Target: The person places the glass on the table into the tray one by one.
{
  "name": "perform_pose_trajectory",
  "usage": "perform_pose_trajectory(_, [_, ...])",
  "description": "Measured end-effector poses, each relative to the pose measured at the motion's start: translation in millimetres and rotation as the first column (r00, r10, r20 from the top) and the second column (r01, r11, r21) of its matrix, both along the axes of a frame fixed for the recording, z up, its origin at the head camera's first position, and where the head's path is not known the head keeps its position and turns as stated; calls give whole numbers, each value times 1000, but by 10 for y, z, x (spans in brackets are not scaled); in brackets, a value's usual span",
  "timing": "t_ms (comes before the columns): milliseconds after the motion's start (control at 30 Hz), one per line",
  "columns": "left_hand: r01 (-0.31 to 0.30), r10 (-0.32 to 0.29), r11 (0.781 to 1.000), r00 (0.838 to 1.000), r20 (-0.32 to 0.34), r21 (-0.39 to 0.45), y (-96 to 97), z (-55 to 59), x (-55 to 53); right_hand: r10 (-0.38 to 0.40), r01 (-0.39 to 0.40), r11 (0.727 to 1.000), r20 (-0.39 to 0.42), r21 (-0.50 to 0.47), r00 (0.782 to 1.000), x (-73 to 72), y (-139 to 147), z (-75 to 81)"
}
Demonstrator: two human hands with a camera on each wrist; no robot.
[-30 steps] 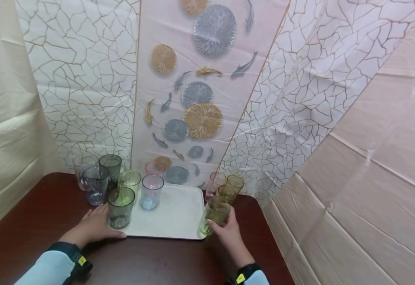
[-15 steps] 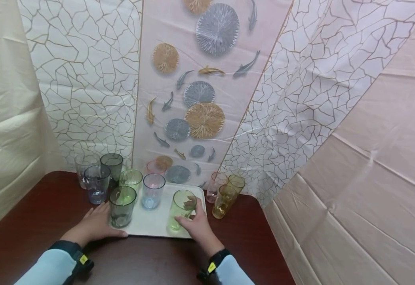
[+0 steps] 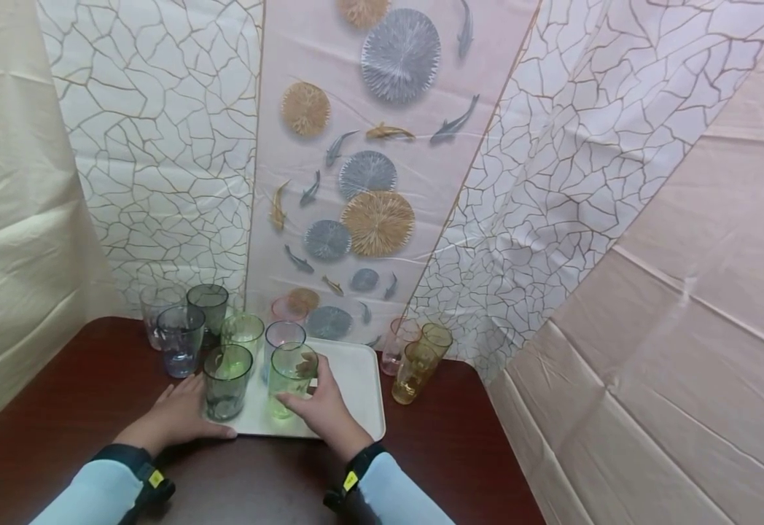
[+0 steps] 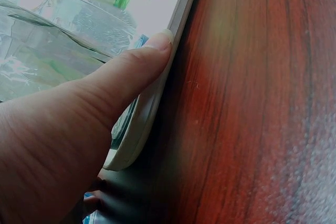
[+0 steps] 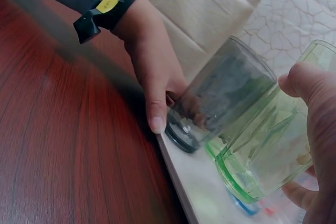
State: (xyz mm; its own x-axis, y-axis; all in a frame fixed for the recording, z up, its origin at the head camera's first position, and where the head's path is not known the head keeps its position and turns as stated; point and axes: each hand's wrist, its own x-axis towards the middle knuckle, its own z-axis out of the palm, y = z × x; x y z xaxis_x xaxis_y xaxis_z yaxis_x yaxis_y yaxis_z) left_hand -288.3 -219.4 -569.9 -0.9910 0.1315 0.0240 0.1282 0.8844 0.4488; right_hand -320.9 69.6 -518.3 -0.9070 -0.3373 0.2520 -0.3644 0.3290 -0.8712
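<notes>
My right hand point(image 3: 323, 405) grips a light green drinking glass point(image 5: 265, 145), its fingers round the side. The glass is upright over the white tray point(image 3: 365, 394), close to the grey glass point(image 3: 226, 386) at the tray's front left corner. That grey glass stands beside my left hand point(image 3: 172, 415). The left hand rests at the tray's corner, its thumb point(image 4: 131, 72) lying along the front rim and its other fingers stretched at the left side. Behind the held glass, a glass with a blue rim point(image 3: 285, 332) is partly hidden. Another green glass point(image 3: 243, 332) stands behind the grey one.
Left of the tray stand a blue glass point(image 3: 181, 343), a dark grey glass point(image 3: 208, 310) and a clear glass point(image 3: 159, 306). Right of it are amber glasses point(image 3: 411, 375) and a pink glass point(image 3: 395, 350). A patterned cloth point(image 3: 369, 109) hangs behind the brown table point(image 3: 454, 452).
My right hand has carried the green glass leftward from the right edge of the tray, beside the amber glasses, to near the grey glass. The left hand stays at the tray's corner.
</notes>
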Motion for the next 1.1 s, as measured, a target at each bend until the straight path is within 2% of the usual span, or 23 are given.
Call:
perform_pose_trajectory(267, [6,-6,1000,1000,-20,4,-4,-4,7,7,-8,999,40,38,999,7,-132,-23])
perform_pose_trajectory(467, [7,-7,1000,1000,-31,-1,-12,-10,-4,-4,-5,996,93,92,996,10,-168,-105])
perform_pose_trajectory(733, [1,0,1000,1000,-18,6,-15,-25,-10,4,-12,995,77,95,997,16,-197,-221])
perform_pose_trajectory(933, [0,1,1000,1000,-20,11,-5,-14,2,-10,1,994,84,110,996,23,-200,-225])
perform_pose_trajectory(1100, [0,0,1000,1000,-30,14,-13,-28,-1,-12,-7,986,111,168,994,40,-188,-205])
